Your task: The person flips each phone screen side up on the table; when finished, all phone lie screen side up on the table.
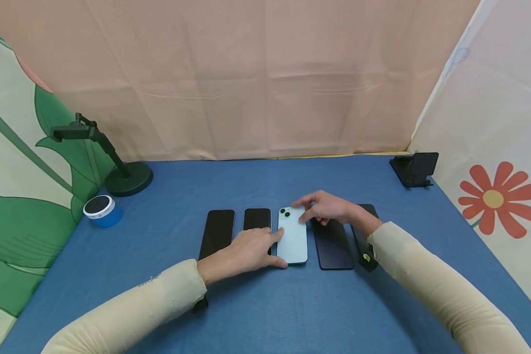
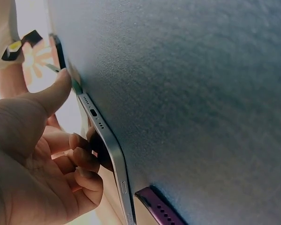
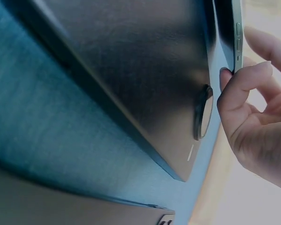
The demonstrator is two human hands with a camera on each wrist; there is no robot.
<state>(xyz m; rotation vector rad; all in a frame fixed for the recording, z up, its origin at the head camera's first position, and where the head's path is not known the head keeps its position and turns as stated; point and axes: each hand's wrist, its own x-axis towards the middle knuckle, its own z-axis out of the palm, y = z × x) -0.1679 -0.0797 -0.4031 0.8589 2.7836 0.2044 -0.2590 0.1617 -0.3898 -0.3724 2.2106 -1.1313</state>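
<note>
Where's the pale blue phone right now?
Head view: the pale blue phone lies just right of centre, between a black-screened phone on its left and a dark phone on its right; left hand and right hand at its edges.

ok so I make it five phones [image 1: 257,220] in total, one pale blue phone [image 1: 293,241] with two lenses [image 1: 287,214] showing and four dark phones [image 1: 332,246]. Two hands as well, one left hand [image 1: 253,247] and one right hand [image 1: 329,207], plus two pale sleeves [image 1: 137,307]. Other than that I'm counting one blue-and-white tub [image 1: 107,217], one black round-based stand [image 1: 130,179], one black folding stand [image 1: 419,168] and one big red printed flower [image 1: 493,198]
</note>
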